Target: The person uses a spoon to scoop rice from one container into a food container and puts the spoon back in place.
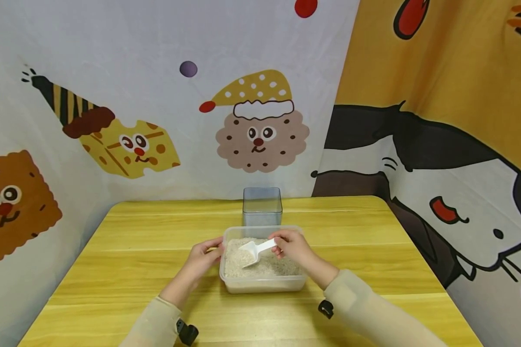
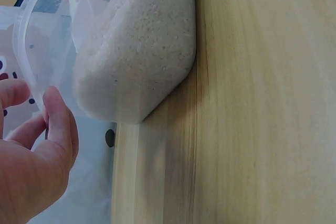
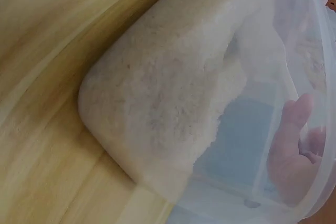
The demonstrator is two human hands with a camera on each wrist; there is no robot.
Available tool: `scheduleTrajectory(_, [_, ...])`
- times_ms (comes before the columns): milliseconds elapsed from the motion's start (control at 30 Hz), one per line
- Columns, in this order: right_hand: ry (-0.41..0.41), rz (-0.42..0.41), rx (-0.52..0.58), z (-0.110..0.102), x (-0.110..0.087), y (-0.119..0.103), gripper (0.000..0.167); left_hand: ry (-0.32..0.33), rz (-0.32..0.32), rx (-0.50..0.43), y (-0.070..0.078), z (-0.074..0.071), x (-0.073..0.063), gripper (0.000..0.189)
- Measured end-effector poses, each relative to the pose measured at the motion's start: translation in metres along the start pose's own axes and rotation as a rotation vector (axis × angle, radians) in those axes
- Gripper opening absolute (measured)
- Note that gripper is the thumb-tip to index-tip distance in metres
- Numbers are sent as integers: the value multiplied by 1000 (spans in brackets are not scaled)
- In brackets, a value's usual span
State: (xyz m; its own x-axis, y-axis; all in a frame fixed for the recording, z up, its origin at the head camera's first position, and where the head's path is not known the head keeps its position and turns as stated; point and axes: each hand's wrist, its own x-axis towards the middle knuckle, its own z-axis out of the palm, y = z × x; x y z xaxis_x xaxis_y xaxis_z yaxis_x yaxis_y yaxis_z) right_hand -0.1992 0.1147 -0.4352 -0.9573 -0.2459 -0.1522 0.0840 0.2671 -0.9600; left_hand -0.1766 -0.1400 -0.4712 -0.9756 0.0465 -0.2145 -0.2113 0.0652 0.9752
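A clear plastic container filled with rice stands in the middle of the table. At its left end, my left hand grips the rim, thumb and fingers bent about it in the left wrist view. My right hand reaches over the right side and pinches the handle of a white scoop. The scoop's head slants down to the left and lies against the rice, with some grains in it. Through the container's wall, the right wrist view shows the right hand's fingers on the handle.
Just behind the rice stands a bluish clear square container. Both are on a yellow wood-grain table. A cloth backdrop with cartoon figures hangs around the table's back and sides.
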Motion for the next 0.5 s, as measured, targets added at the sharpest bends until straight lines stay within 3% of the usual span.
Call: scheduleTrajectory(500, [43,72,120,-2,0,0,24,-1,12,-14,0,0,0,40])
